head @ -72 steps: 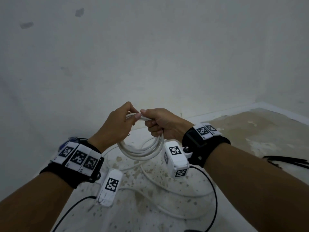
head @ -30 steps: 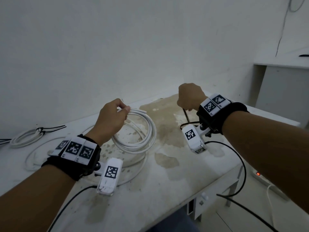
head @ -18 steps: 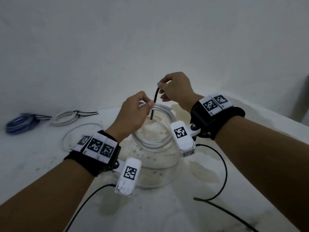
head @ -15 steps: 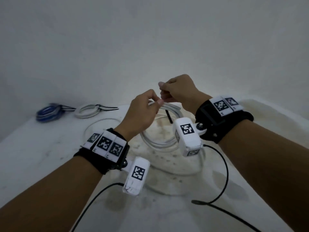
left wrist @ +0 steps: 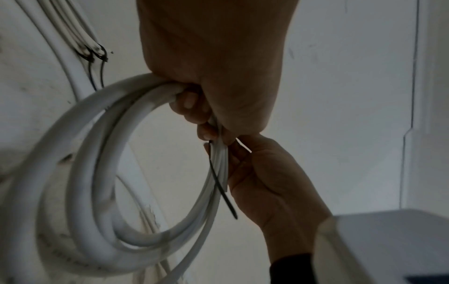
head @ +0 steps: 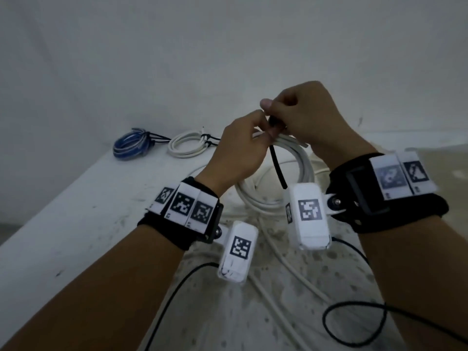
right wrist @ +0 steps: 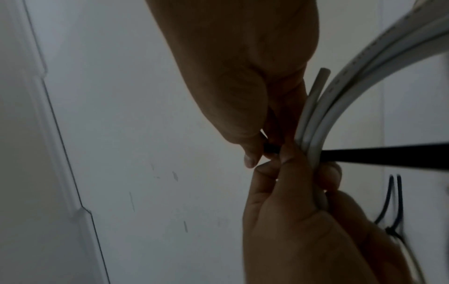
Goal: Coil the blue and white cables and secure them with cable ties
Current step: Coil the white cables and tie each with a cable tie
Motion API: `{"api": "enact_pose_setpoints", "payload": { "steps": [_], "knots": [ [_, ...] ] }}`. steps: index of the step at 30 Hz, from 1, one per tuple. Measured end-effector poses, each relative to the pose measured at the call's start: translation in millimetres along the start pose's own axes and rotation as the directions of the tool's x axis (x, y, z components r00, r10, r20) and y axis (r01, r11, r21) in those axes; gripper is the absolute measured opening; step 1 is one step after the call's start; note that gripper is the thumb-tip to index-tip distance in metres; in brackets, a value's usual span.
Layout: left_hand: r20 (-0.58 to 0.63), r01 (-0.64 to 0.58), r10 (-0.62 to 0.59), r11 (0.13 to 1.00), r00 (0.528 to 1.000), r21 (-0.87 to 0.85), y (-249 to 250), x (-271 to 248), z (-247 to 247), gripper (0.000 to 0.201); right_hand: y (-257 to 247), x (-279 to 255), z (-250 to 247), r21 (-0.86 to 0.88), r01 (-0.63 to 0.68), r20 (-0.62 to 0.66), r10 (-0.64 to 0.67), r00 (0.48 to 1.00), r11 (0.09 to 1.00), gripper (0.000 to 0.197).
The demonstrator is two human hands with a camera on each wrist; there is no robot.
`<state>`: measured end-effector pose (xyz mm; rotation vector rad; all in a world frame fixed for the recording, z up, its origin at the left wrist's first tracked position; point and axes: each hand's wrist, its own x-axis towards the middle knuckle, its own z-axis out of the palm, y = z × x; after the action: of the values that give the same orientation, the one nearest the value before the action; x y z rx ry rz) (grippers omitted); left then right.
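2 hands | left hand (head: 238, 148) grips white coil (head: 291, 158) | right hand (head: 306, 115) pinches black tie (head: 277, 165)

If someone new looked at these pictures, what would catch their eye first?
Probably the two hands meeting in mid-air: the left hand grips a white cable coil while the right hand pinches a black cable tie at it. Behind, near the table's far edge, lie a tied blue coil and a tied white coil.
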<state>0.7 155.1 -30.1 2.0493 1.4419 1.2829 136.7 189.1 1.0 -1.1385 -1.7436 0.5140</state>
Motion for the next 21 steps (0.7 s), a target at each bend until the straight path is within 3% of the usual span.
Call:
{"api": "enact_pose_setpoints", "payload": {
  "steps": [4,10,17,21],
  "knots": [
    [-0.014,-0.064,0.064,0.998,0.998,0.001,7,5,7,0.019,5,5,-11,0.081,-0.017,-0.042,0.02,0.999,0.997,0.024],
    [-0.031,-0.075,0.074,0.996,0.997,-0.053,16,5,5,0.019,5,0,-32,0.07,-0.03,-0.019,0.031,0.999,0.997,0.025],
    [-0.012,-0.002,0.001,0.999,1.0,-0.039,16,-1,3,0.018,8,0,-24,-0.034,0.017,0.073,-0.014,0.997,0.999,0.026],
    [-0.034,0.077,-0.082,0.99,0.996,-0.118,19,0,2,0.014,5,0,-22,-0.027,0.047,0.073,-0.045,0.996,0.999,0.027]
  ]
}}
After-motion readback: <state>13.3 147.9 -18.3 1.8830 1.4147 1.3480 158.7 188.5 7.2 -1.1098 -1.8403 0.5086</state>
